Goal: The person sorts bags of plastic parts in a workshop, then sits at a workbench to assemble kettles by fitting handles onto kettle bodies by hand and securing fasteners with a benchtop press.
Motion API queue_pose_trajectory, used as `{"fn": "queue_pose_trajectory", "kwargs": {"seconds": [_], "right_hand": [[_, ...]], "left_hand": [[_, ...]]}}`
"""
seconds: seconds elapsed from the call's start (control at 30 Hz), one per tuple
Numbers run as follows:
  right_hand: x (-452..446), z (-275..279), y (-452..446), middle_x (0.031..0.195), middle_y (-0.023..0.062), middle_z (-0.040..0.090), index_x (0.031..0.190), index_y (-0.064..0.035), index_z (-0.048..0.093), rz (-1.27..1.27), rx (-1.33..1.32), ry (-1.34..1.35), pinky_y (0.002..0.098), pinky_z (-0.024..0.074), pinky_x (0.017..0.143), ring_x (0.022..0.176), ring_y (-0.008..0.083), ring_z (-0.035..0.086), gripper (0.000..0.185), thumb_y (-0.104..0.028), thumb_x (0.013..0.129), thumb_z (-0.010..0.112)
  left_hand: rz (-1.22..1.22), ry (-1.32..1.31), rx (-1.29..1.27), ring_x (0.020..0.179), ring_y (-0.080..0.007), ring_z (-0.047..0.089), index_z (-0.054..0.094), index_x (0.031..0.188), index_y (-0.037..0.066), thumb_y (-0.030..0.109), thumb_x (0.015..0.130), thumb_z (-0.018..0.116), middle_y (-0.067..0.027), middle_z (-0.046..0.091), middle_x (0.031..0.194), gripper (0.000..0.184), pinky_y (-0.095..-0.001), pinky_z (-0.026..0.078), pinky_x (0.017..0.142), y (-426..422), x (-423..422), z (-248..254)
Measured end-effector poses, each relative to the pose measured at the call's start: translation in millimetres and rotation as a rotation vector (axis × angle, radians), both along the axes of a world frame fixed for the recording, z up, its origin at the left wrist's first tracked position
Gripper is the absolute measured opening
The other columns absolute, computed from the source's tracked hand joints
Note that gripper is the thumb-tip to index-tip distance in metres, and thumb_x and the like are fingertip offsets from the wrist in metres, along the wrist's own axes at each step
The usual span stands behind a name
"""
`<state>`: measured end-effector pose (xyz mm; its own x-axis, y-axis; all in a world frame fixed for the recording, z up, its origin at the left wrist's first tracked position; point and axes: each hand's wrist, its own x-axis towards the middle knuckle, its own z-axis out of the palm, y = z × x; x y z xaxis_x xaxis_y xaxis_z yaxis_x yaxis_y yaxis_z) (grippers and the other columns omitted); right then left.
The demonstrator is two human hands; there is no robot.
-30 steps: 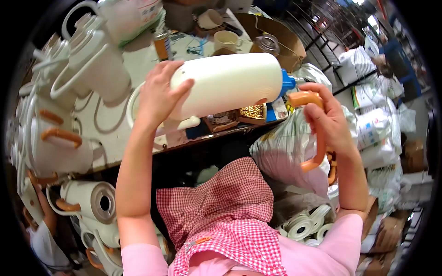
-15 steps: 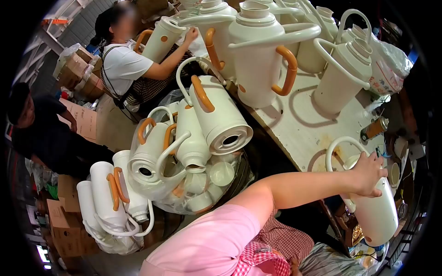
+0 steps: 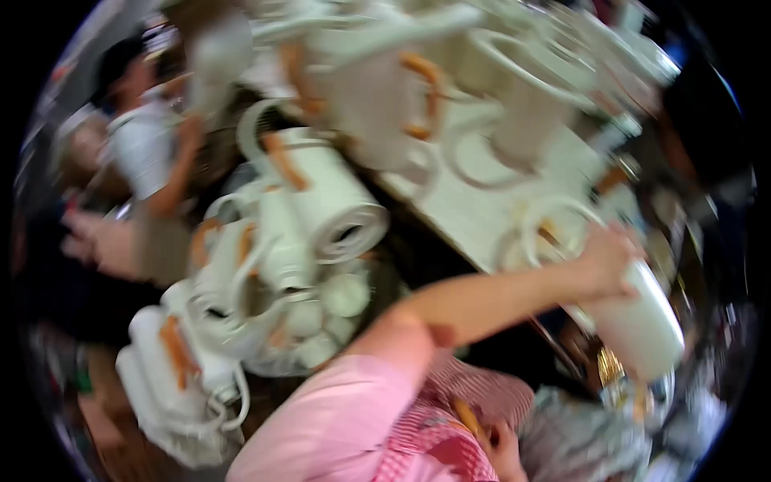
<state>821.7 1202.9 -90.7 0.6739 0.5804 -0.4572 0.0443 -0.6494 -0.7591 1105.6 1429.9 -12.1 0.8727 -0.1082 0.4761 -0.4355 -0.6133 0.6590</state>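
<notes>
My left hand (image 3: 612, 259) reaches across to the right, its fingers wrapped over the top of a white vacuum jug body (image 3: 638, 325). The jug tilts over the table's near edge, and a white loop (image 3: 532, 229) stands beside its top end. Low in the view, my right hand (image 3: 504, 451) is close to my checked apron, closed round a slim orange handle (image 3: 466, 418). Motion blur smears the picture, so the fingers of both hands lack detail.
White jugs with orange handles (image 3: 423, 96) stand on the table (image 3: 450, 217). A plastic bag of jugs (image 3: 341, 197) and cups (image 3: 345, 296) sits left of it, with more jugs (image 3: 165, 365) beyond. A co-worker (image 3: 148, 149) is at the upper left.
The whole view has shifted and blurred, with most things lying further left. My left hand keeps its hold on the jug. My right hand and the orange handle show more fully.
</notes>
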Motion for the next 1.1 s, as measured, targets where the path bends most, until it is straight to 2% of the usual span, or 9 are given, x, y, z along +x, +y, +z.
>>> {"fn": "queue_pose_trajectory", "kwargs": {"seconds": [0.13,0.2,0.27,0.37,0.4,0.53,0.67,0.93,1.1], "right_hand": [[33.3,65.7,5.8,0.087,0.0055,0.063,0.133,-0.0064,0.044,-0.484,0.55,0.714,0.0297,0.0491,0.062,0.073,0.015,0.06,0.052,-0.014,0.09,0.072],[46.2,68.5,15.6,0.086,0.0069,0.062,0.139,-0.0062,0.032,-0.425,0.676,0.611,0.0287,0.0498,0.059,0.073,0.0151,0.061,0.063,-0.011,0.09,0.072],[67.3,74.2,22.9,0.088,0.0093,0.062,0.128,-0.007,0.038,-0.468,0.53,0.467,0.0278,0.0498,0.056,0.069,0.0154,0.062,0.053,-0.009,0.088,0.073],[96.7,86.6,21.8,0.086,0.013,0.063,0.104,-0.01,0.038,-0.613,0.932,0.444,0.0257,0.0496,0.053,0.062,0.0159,0.062,0.046,-0.01,0.081,0.078],[101.5,103.7,18.7,0.08,0.0097,0.061,0.12,-0.007,0.04,-0.585,0.909,0.335,0.0269,0.0494,0.053,0.057,0.0163,0.058,0.058,-0.014,0.076,0.078],[130.0,145.9,31.1,0.076,0.0059,0.054,0.132,-0.0044,0.039,-0.351,0.755,0.123,0.0251,0.0475,0.049,0.051,0.0138,0.054,0.061,-0.011,0.08,0.069],[159.5,158.7,37.3,0.091,0.0078,0.053,0.147,-0.0015,0.035,-0.681,0.547,-0.188,0.0224,0.0463,0.046,0.05,0.0114,0.051,0.056,-0.013,0.095,0.051],[251.5,224.3,51.2,0.07,0.0006,0.053,0.115,-0.0011,0.058,-0.44,0.161,-0.4,0.0228,0.0454,0.052,0.055,0.007,0.052,0.025,-0.021,0.1,0.057],[291.4,203.3,56.2,0.061,-0.0058,0.046,0.098,-0.0038,0.064,-0.315,-0.116,-0.392,0.0207,0.0362,0.042,0.049,0.0029,0.044,0.034,-0.038,0.098,0.064]], "left_hand": [[-0.052,-0.006,0.023,0.118,-0.0282,0.055,0.071,0.116,0.015,0.05,0.074,0.077,-0.0062,0.063,0.124,0.055,-0.0513,0.044,0.098,8.8,-1.9,9.7],[0.015,0.031,0.144,0.118,-0.0286,0.056,0.069,0.121,0.018,0.05,0.078,0.074,-0.0066,0.061,0.124,0.054,-0.0485,0.045,0.098,10.6,-8.1,18.9],[-0.028,0.036,0.142,0.118,-0.0293,0.056,0.068,0.121,0.019,0.051,0.078,0.073,-0.0063,0.061,0.124,0.054,-0.0484,0.045,0.098,7.0,-12.1,18.2],[-0.02,0.01,0.142,0.119,-0.0288,0.055,0.067,0.122,0.019,0.052,0.079,0.072,-0.0062,0.06,0.125,0.054,-0.0489,0.044,0.099,9.5,-9.7,16.7],[-0.023,0.011,0.129,0.119,-0.0288,0.055,0.067,0.122,0.019,0.052,0.079,0.072,-0.0062,0.06,0.125,0.054,-0.0489,0.044,0.099,9.0,-10.5,16.7],[-0.006,0.005,0.13,0.12,-0.0275,0.054,0.067,0.123,0.018,0.051,0.08,0.072,-0.0056,0.06,0.125,0.054,-0.0473,0.044,0.099,11.4,-8.1,15.8],[-0.006,0.007,0.129,0.12,-0.027,0.054,0.066,0.124,0.018,0.051,0.08,0.072,-0.0045,0.059,0.125,0.055,-0.0475,0.043,0.099,10.6,-9.0,13.8],[-0.014,0.029,0.161,0.121,-0.0267,0.052,0.066,0.124,0.018,0.051,0.08,0.072,-0.005,0.058,0.125,0.056,-0.048,0.042,0.1,13.0,-5.7,17.9],[-0.016,0.069,0.126,0.12,-0.0267,0.053,0.067,0.122,0.018,0.051,0.079,0.072,-0.0063,0.059,0.124,0.054,-0.0485,0.042,0.099,12.9,-8.5,15.2]]}}
